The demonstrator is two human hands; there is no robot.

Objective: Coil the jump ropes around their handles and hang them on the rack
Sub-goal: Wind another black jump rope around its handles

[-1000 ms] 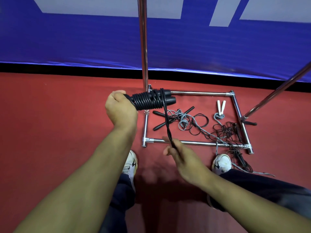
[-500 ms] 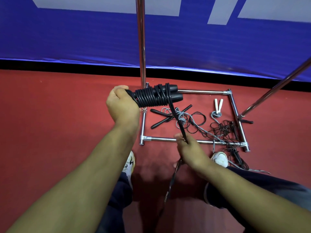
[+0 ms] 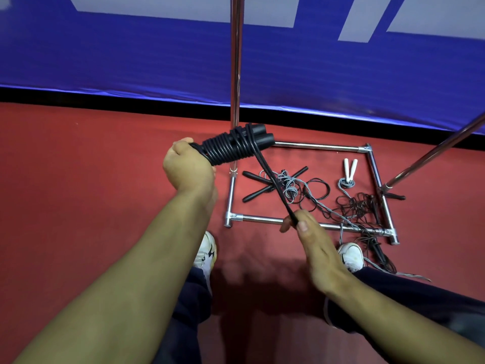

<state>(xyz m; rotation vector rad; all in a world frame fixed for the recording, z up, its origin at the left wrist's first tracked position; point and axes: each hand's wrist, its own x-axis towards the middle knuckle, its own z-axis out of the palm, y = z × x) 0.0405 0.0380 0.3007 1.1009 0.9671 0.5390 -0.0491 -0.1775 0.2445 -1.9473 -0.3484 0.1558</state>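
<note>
My left hand point(image 3: 187, 168) grips the near ends of two black handles held side by side, with black rope coiled tightly around them point(image 3: 232, 147). A doubled black strand point(image 3: 273, 181) runs from the coil down to my right hand point(image 3: 305, 232), which pinches it between thumb and fingers. Both hands hover above the chrome rack's floor frame point(image 3: 258, 219). Inside the frame lie a black-handled rope point(image 3: 271, 183) tangled with grey cord, a white-handled rope point(image 3: 350, 170) and a heap of thin black cord point(image 3: 359, 206).
The rack's left upright point(image 3: 235, 61) rises just behind the coil; a slanted chrome pole point(image 3: 433, 151) crosses at right. A blue banner point(image 3: 131, 48) stands behind on the red floor. My white shoes point(image 3: 207, 252) point(image 3: 351, 256) sit near the frame; loose cord trails by the right shoe.
The coil has gained another turn near the handle tips. My right hand swung right and slightly up with the strand, and the slack hanging below it half a second ago is gone.
</note>
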